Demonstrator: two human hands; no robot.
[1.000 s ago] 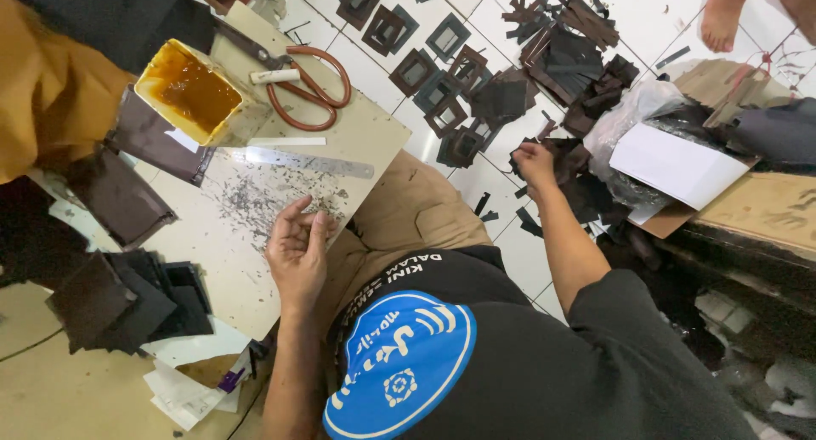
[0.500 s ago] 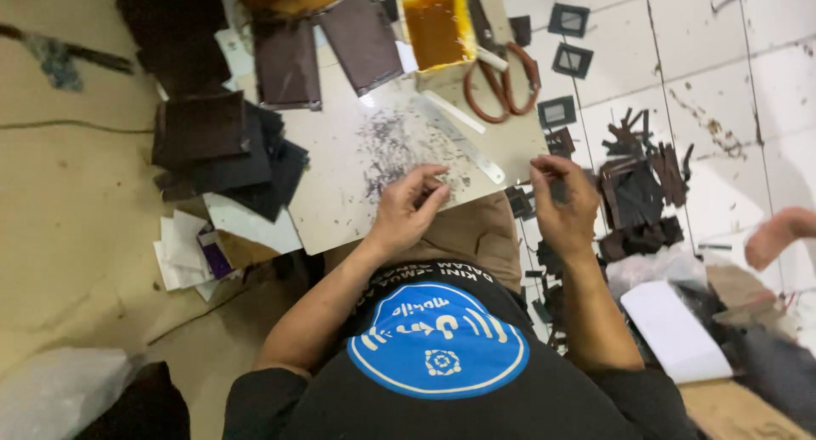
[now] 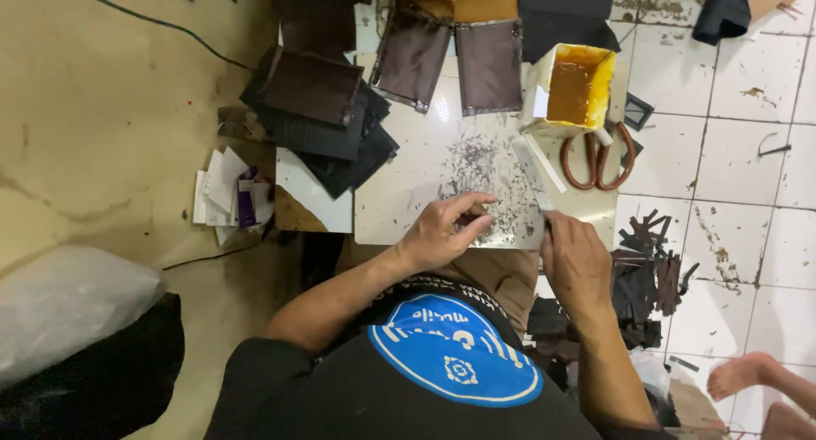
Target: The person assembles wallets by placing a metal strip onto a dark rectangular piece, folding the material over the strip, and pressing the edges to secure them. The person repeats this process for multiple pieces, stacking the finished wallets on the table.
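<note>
The left hand (image 3: 442,232) lay on the near edge of the white table (image 3: 408,202), its fingers curled loosely with the tips pinched together over something too small to make out, amid the dark scuffs on the board. The right hand (image 3: 576,261) sat at about three o'clock from the left, at the table's near right corner, closed around the lower end of a flat metal ruler (image 3: 531,175) that ran up toward twelve o'clock. Beyond the ruler's far end, at one o'clock from the hands, stood an open tin of amber glue (image 3: 571,90), and just beside it, at about two o'clock, lay scissors (image 3: 595,155) with brown handles. Two dark leather panels (image 3: 450,64) rested side by side at the table's far edge, around twelve o'clock. A stack of dark leather pieces (image 3: 319,121) overlapped the table's left side at ten o'clock, with a small heap of paper slips (image 3: 229,198) on the floor at nine o'clock. Dark offcut strips (image 3: 646,274) lay scattered on the tiled floor (image 3: 739,193) at three o'clock from the right hand.
</note>
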